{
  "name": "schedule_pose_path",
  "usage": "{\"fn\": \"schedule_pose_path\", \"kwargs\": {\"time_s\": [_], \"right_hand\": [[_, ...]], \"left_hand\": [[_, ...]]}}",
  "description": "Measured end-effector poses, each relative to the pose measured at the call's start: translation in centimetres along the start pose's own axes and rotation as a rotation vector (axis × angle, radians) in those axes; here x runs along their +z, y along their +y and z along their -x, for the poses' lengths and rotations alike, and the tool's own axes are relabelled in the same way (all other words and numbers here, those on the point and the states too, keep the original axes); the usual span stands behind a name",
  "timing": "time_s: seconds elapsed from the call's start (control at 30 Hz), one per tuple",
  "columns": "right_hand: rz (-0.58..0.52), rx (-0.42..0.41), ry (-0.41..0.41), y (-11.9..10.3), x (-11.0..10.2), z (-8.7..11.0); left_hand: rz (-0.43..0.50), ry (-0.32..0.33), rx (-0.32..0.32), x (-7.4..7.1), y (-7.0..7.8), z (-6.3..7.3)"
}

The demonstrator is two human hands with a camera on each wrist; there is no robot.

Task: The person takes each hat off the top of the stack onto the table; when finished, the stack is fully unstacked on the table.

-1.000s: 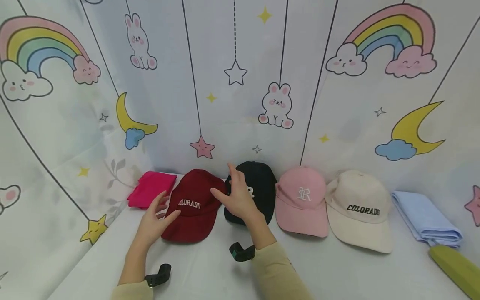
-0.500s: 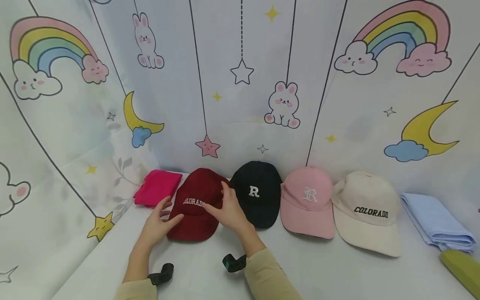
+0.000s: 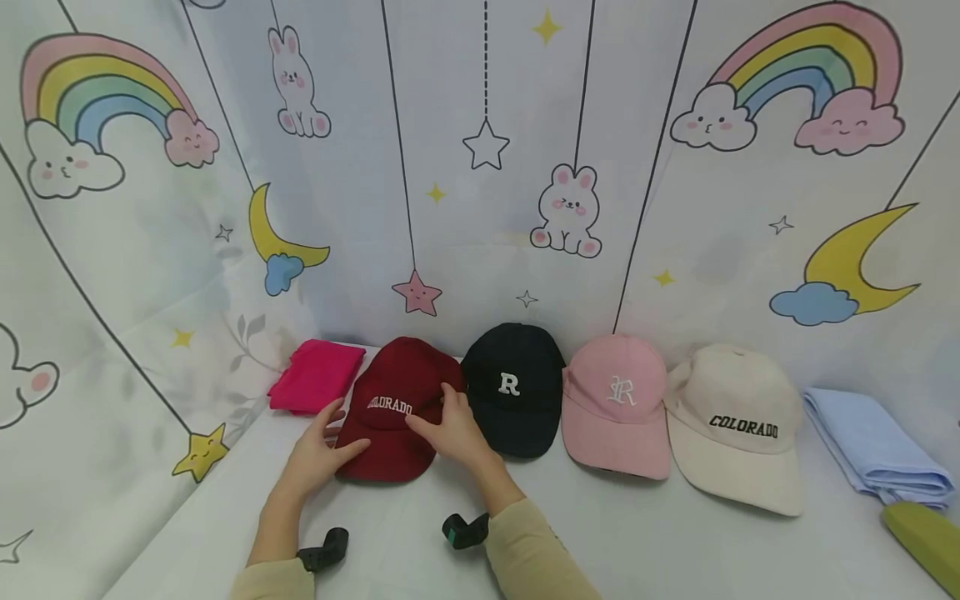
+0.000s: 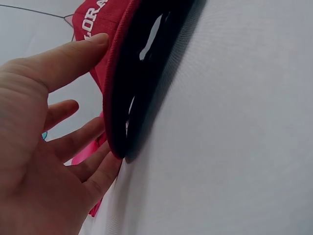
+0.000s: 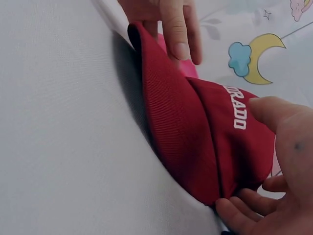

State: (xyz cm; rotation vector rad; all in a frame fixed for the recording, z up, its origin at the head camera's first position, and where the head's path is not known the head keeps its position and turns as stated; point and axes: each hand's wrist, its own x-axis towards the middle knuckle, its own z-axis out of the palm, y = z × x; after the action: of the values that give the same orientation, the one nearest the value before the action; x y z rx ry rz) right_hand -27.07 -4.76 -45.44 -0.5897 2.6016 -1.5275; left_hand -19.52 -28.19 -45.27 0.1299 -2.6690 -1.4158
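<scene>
A dark red baseball cap (image 3: 393, 454) with white COLORADO lettering lies on the white table, its brim toward me. My left hand (image 3: 313, 450) is at the left edge of the brim, fingers spread; in the left wrist view its thumb (image 4: 80, 54) overlaps the brim and its fingertips are right at the rim. On the cap's other side is my right hand (image 3: 453, 429). In the right wrist view its thumb (image 5: 269, 110) reaches over the lettering, while its fingers (image 5: 244, 210) lie along the lower side of the crown.
Right of the red cap stand a black cap (image 3: 517, 425), a pink cap (image 3: 615, 442) and a cream cap (image 3: 738, 475). A folded pink cloth (image 3: 315, 375) lies at left, a folded blue cloth (image 3: 873, 442) and a green object (image 3: 926, 546) at right. A printed curtain (image 3: 352, 208) hangs behind.
My right hand has come left and down from in front of the black cap to the red cap's right side. The left hand has lowered slightly beside the brim. The head view has shifted a little.
</scene>
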Motion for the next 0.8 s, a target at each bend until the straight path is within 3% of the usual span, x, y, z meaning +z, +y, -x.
{"fn": "schedule_pose_path", "kwargs": {"time_s": [0.8], "right_hand": [[-0.139,0.055,-0.026,0.01,0.06,-0.36]], "left_hand": [[0.028,-0.014,-0.081,0.18,-0.14,-0.15]]}}
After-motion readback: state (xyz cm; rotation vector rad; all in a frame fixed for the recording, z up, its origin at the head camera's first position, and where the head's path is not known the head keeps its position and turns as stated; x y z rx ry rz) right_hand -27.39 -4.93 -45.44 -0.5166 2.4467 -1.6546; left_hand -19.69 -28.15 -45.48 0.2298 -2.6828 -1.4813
